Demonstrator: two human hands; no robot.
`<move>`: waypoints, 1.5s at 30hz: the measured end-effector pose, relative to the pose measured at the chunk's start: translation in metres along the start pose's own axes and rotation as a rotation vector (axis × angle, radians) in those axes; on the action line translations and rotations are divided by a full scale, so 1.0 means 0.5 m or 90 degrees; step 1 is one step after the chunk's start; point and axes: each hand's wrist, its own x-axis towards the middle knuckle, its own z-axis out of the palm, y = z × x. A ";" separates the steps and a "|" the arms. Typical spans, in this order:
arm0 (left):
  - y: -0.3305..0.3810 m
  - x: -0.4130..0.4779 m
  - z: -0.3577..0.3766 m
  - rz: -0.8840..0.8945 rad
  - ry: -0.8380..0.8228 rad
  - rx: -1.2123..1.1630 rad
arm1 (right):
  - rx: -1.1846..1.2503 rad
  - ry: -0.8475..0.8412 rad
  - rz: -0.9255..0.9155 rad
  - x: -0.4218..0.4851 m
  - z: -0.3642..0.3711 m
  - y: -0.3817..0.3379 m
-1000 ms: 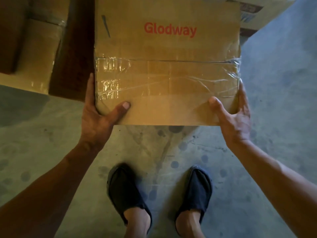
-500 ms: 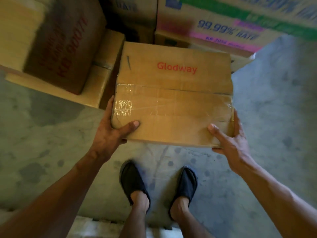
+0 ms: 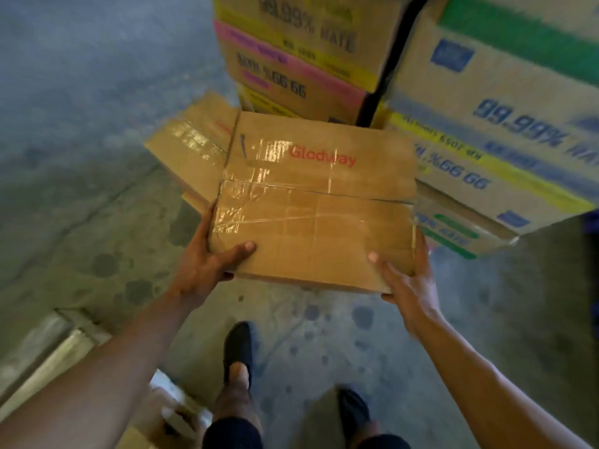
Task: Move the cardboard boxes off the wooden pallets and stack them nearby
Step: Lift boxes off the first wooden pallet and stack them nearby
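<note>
Seen from above, a person carries a brown box point(image 3: 319, 202) in front of them, clear of the concrete floor point(image 3: 81, 189). The box top bears red "Glodway" lettering and clear tape along its seam. The left hand point(image 3: 207, 264) grips the near left corner, thumb on top and fingers wrapped under the edge. The right hand point(image 3: 405, 280) grips the near right corner the same way, thumb on top. Just beyond the box, a flat carton point(image 3: 191, 147) lies on the floor at the left. Behind and to the right stand stacked cartons point(image 3: 486, 124) printed with "99.99%" and coloured bands. Below, two feet in dark shoes point(image 3: 238, 348) stand on the floor. A pale object at lower left is too blurred to identify.
</note>
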 end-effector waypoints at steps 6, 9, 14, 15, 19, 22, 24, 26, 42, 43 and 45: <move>0.102 -0.207 -0.048 0.044 0.172 -0.076 | -0.023 -0.164 -0.160 -0.043 0.002 -0.207; 0.134 -0.299 -0.123 0.069 0.270 -0.092 | -0.068 -0.270 -0.209 -0.076 0.074 -0.291; 0.169 -0.415 -0.293 0.109 0.451 -0.120 | -0.128 -0.409 -0.286 -0.153 0.278 -0.426; 0.172 -0.432 -0.332 0.118 0.478 -0.127 | -0.129 -0.444 -0.302 -0.167 0.329 -0.445; 0.158 -0.478 -0.504 0.177 0.559 -0.174 | -0.090 -0.581 -0.317 -0.232 0.555 -0.509; 0.142 -0.499 -0.626 0.229 0.584 -0.230 | -0.132 -0.620 -0.351 -0.276 0.723 -0.550; 0.123 -0.512 -0.698 0.226 0.610 -0.286 | -0.163 -0.653 -0.373 -0.297 0.833 -0.570; 0.107 -0.524 -0.762 0.213 0.668 -0.322 | -0.193 -0.687 -0.387 -0.324 0.934 -0.591; -0.012 -0.479 -1.100 0.122 1.197 -0.454 | -0.352 -1.109 -0.528 -0.569 1.778 -0.639; -0.013 -0.467 -1.095 0.112 1.240 -0.479 | -0.384 -1.144 -0.537 -0.588 1.813 -0.638; -0.009 -0.454 -1.088 0.069 1.341 -0.490 | -0.401 -1.243 -0.543 -0.634 1.869 -0.626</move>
